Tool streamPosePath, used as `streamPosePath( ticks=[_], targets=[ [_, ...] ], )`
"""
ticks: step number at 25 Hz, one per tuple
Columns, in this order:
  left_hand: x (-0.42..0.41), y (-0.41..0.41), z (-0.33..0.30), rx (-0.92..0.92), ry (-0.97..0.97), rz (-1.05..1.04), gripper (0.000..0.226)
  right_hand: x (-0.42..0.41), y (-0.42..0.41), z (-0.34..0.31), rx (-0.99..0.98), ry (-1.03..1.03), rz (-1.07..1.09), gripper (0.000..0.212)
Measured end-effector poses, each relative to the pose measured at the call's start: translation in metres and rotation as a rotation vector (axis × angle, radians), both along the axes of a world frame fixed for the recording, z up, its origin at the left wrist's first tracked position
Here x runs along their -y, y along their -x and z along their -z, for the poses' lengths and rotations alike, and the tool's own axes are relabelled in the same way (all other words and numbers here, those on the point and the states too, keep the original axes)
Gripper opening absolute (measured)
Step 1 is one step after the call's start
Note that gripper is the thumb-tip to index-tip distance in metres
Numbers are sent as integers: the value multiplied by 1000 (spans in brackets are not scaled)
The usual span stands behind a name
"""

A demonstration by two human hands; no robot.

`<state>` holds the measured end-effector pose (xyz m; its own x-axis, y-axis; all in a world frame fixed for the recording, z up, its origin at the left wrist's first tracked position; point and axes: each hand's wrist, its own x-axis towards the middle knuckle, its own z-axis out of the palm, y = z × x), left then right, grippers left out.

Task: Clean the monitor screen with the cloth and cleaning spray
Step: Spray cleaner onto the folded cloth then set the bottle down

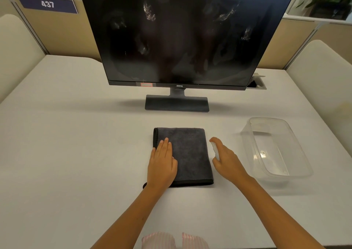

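My left hand (162,165) lies flat on the dark grey folded microfibre cloth (187,154), fingers straight and together, palm over its left half. Not gripping, just resting on it. The cloth sits flat on the white desk (76,144), dead centre, at 6 o'clock from the monitor stand.

My right hand (225,160) is curled round a small white spray bottle (214,149), index finger arched over the top; most of the bottle is hidden behind the fingers. It sits just beside the cloth's right edge, at 3 o'clock from it. Can't tell whether the bottle's base touches the desk.

The black flat-panel monitor (181,35) stands upright at 12 o'clock from the cloth, screen dark, with pale smears and streaks at upper left and upper right. Its flat rectangular dark grey base (177,104) rests on the desk.

A clear rectangular plastic tub (297,144) sits at 3 o'clock from my right hand, near but apart. A blue sign reading 437 (47,4) hangs on the partition at 10 o'clock.
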<state>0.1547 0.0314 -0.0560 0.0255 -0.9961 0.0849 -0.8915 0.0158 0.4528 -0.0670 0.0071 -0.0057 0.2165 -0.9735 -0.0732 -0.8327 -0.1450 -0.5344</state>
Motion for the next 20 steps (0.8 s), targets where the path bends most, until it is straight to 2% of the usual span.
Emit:
streamPosePath(
  ticks=[5,10,13,17,20],
  targets=[
    [-1,0,0,2,6,1,54,31,-10,-13,1,83,69,52],
    [0,0,2,8,-3,-7,55,54,-28,-17,13,56,162,55],
    [1,0,2,4,1,-14,55,60,-44,-20,21,76,90,47],
    [1,2,3,-37,-6,-75,58,63,-69,-24,27,61,16,51],
    [0,2,3,-51,-6,-92,59,58,-80,-22,2,36,-21,45]
  ],
)
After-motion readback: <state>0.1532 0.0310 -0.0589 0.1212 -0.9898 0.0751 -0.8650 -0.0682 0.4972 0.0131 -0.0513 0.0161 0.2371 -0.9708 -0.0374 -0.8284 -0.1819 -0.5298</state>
